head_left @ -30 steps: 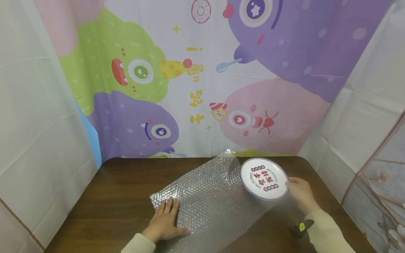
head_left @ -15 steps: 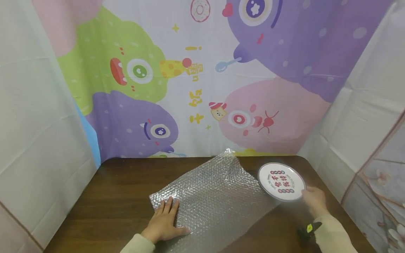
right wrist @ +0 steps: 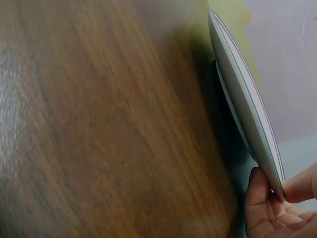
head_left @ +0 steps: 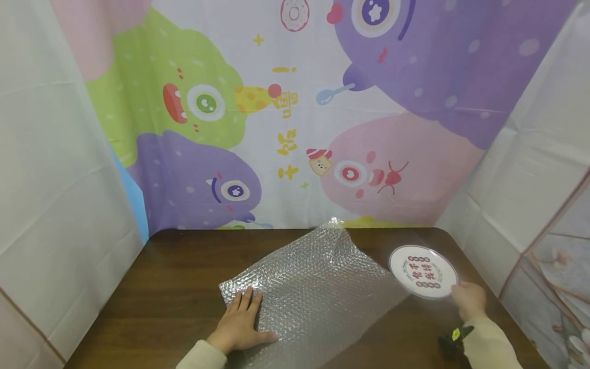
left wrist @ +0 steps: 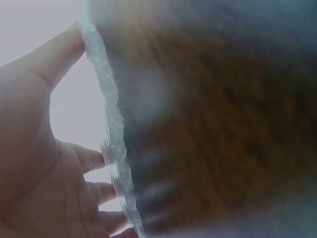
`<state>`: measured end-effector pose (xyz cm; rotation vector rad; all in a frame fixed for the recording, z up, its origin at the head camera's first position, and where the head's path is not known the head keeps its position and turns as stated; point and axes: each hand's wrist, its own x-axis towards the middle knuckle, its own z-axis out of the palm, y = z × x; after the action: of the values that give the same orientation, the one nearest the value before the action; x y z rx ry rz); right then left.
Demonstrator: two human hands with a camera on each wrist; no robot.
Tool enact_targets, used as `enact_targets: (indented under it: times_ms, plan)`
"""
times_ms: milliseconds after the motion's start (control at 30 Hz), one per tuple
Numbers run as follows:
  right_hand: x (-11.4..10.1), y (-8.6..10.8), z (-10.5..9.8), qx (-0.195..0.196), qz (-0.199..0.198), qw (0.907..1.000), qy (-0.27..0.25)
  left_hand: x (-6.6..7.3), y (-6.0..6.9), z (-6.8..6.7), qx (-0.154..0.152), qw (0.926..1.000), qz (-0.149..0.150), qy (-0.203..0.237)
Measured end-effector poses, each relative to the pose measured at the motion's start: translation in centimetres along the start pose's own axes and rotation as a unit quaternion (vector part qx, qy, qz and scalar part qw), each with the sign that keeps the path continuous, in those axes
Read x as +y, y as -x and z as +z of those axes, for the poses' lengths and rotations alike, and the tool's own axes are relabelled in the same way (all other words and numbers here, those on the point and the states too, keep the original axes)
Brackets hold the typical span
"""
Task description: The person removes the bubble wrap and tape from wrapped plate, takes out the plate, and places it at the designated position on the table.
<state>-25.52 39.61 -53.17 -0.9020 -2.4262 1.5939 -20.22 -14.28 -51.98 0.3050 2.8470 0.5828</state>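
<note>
A sheet of clear bubble wrap [head_left: 313, 292] lies slantwise on the dark wooden table [head_left: 184, 266]. My left hand [head_left: 240, 320] rests on its left part with fingers spread; in the left wrist view the fingertips meet the edge of the bubble wrap [left wrist: 115, 129]. At the right, my right hand [head_left: 470, 301] pinches the rim of a round white plate [head_left: 424, 271] printed with red characters. Thumb on top and fingers beneath hold the plate [right wrist: 247, 109] in the right wrist view, where its underside faces the table. The plate is just beyond the wrap's right corner.
A cloth printed with cartoon monsters [head_left: 295, 113] hangs behind the table's back edge. Pale sheets [head_left: 55, 169] stand along the left and right sides. A dark strap with a yellow-green mark [head_left: 454, 341] is at my right wrist.
My right hand has carried the plate to the right and slightly nearer, off the bubble wrap's right part. The left hand has stayed in place on the wrap.
</note>
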Motion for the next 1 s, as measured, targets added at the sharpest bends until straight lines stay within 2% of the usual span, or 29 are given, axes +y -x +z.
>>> enact_targets:
  times_ms: [600, 867, 1000]
  plan:
    - [0.01, 0.55, -0.22, 0.039, 0.018, 0.9981, 0.043, 0.09, -0.26, 0.23, 0.003, 1.0000, 0.000, 0.001]
    - [-0.35, 0.84, -0.39, 0.025, 0.012, 0.9956, 0.089, 0.02, -0.08, 0.20, 0.017, 0.9997, 0.009, 0.015]
    - [-0.46, 0.72, -0.43, 0.027, -0.003, 0.9939, 0.107, -0.07, -0.10, 0.16, 0.019, 0.9996, 0.011, 0.017]
